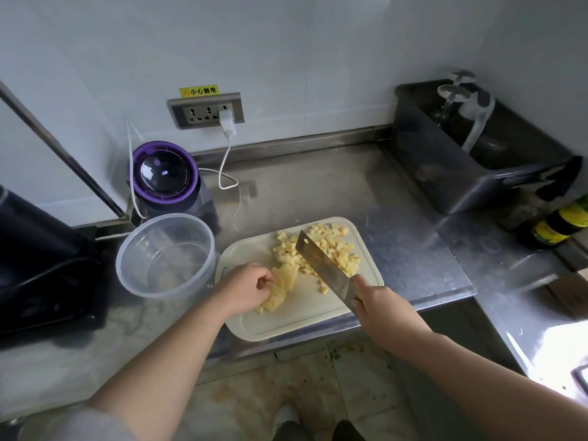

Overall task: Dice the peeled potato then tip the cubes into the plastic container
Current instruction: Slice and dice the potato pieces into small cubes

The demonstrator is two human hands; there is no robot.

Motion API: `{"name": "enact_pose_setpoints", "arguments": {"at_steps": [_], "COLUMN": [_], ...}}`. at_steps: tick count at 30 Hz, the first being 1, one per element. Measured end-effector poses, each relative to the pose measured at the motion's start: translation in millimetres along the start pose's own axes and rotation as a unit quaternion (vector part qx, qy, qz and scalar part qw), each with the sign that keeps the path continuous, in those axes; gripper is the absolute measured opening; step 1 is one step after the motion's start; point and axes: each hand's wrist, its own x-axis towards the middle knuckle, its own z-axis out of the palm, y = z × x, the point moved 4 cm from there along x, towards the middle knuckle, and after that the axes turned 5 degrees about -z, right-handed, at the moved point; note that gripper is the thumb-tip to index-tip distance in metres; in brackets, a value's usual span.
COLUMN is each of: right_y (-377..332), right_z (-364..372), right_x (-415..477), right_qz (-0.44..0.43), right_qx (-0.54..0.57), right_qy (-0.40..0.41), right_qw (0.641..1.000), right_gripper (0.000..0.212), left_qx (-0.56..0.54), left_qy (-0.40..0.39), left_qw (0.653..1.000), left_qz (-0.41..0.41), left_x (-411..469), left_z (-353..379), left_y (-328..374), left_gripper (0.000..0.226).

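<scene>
Gripping the cleaver [324,265] by its handle, the right hand [378,303] holds it over potato cubes [331,246] on the cutting board [302,316]; the left hand [245,288] pinches uncut potato slices [283,278], near the plastic container [208,256].

Seen from above: bare forearms [178,354], pale grey sleeve [79,424] at the left upper arm, white shoe [286,416] and dark trouser leg [348,431] at bottom edge.
</scene>
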Motion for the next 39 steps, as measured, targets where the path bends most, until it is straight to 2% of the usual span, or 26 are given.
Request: {"name": "enact_pose_setpoints", "arguments": {"at_steps": [3,6,12,19,25,29,32,35,39], "right_y": [-2,-4,-6,-7,-4,0,2,0,-2], "right_z": [0,1,2,4,4,7,10,12,12], "right_x": [-1,-1,0,-1,-4,-4,-4,-6,-8], "right_qz": [-0.002,-0.005,-0.004,-0.001,0.006,0.015,0.018,0.015,0.000], "right_qx": [-0.003,-0.001,-0.003,-0.012,-0.013,-0.020,-0.016,-0.010,-0.006], "right_qy": [-0.003,-0.004,-0.003,-0.015,-0.042,-0.059,-0.065,-0.070,-0.068], "right_qw": [1.000,1.000,1.000,1.000,0.999,0.998,0.998,0.997,0.998], "right_gripper": [0.026,0.026,0.026,0.029,0.028,0.029,0.019,0.009,0.011], "left_qx": [0.126,0.261,0.336,0.336,0.314,0.173,0.073,0.040,0.045], "left_qy": [-0.019,-0.010,0.014,-0.005,-0.012,0.007,0.030,0.025,0.026], "left_qw": [0.989,0.957,0.923,0.927,0.938,0.982,0.997,0.999,0.998], "left_qz": [0.073,0.126,0.189,0.167,0.149,0.075,0.026,-0.024,-0.047], "left_x": [-9,-12,-13,-13,-17,-15,-4,11,23], "left_z": [0,6,10,8,9,-2,-6,1,9], "left_y": [0,-4,-6,-7,-7,-8,-6,-5,-3], "left_gripper": [0.044,0.061,0.064,0.044,0.054,0.068,0.053,0.052,0.048]}}
